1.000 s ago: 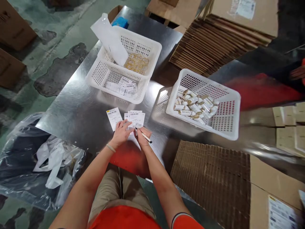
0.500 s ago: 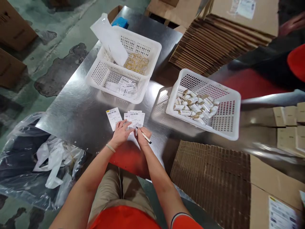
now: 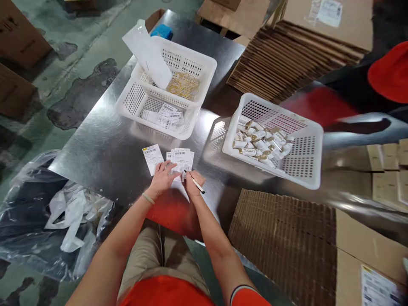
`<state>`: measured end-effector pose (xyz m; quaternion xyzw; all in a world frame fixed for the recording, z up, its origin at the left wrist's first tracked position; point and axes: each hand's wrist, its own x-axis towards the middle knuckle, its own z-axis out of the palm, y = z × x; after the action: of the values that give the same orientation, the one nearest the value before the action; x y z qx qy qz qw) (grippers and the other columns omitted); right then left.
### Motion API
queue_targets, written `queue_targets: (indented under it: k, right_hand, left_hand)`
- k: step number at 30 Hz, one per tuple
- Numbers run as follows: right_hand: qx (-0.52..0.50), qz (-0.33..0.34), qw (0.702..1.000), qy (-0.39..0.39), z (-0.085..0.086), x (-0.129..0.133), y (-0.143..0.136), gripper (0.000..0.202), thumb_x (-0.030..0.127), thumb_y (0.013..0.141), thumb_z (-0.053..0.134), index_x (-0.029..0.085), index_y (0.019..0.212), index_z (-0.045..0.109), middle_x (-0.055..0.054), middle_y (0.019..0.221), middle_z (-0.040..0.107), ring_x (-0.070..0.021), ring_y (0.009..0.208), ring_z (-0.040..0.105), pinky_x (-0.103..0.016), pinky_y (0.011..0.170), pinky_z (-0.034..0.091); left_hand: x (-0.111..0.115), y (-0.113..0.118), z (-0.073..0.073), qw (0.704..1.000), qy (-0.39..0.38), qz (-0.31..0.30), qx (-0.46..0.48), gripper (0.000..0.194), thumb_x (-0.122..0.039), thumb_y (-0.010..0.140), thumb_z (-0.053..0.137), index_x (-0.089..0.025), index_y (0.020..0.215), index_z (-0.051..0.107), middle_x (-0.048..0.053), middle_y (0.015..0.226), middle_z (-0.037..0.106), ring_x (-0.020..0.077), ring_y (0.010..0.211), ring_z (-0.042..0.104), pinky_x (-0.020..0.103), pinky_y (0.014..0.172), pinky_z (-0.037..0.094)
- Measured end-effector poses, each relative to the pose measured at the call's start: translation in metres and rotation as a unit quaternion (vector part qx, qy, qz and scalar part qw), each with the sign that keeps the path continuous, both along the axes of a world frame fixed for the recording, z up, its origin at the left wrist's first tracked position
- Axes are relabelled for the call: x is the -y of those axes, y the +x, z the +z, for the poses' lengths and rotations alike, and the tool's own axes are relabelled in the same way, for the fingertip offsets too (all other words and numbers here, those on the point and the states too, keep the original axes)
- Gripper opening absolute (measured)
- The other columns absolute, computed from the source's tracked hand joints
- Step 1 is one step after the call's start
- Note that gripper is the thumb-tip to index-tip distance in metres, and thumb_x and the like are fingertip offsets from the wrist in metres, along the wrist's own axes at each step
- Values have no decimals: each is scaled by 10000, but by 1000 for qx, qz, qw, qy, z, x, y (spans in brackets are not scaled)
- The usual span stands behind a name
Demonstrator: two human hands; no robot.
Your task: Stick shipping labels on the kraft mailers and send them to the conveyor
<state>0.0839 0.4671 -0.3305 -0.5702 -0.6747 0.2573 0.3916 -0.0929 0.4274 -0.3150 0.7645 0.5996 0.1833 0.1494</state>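
Several printed barcode labels (image 3: 185, 158) lie overlapped on the steel table in front of me. My left hand (image 3: 162, 177) rests spread on the lower left of these labels, fingers stretched out. Between the fingers of my right hand (image 3: 195, 182) is a white pen (image 3: 198, 185) with a black end. Its dark tip is at the lower part of the top label; whether it touches the paper I cannot tell. One more label (image 3: 153, 156) with a yellow corner mark lies just left, beside my left fingertips.
White plastic baskets (image 3: 204, 91) at the back hold rubber bands, a white bag and labels. Another basket (image 3: 314, 170) holds small white-and-gold rolls. Flattened cardboard (image 3: 283, 238) is stacked at right and far back. A lined bin (image 3: 25, 221) stands left. A co-worker in red (image 3: 390, 72) is at far right.
The pen's tip has shifted very slightly right with my right hand. My left hand stays on the labels. The co-worker at far right has moved a little left.
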Motion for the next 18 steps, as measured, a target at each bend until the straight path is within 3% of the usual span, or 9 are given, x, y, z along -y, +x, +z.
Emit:
queue_targets:
  k: [8,18]
  right_hand:
    - [1,6,1000,25,-1,0,-3,435,293,951,487,267,545,332,38,511,431,-126,505,395,-298,554,347]
    - [-4,2,1000,12,0,0,-2,466,340,953,481,272,535,288,42,494,399,-117,487,358,-300,532,310]
  left_hand:
    - [1,1,-1,1000,5,5,-6,282,-203,970,643,-353,1139,811,69,1436,687,361,1430,504,578,1138,408]
    - [0,1,-1,1000,9,1,-14,278,-220,979,639,-351,1149,816,69,1435,692,373,1417,517,572,1116,421]
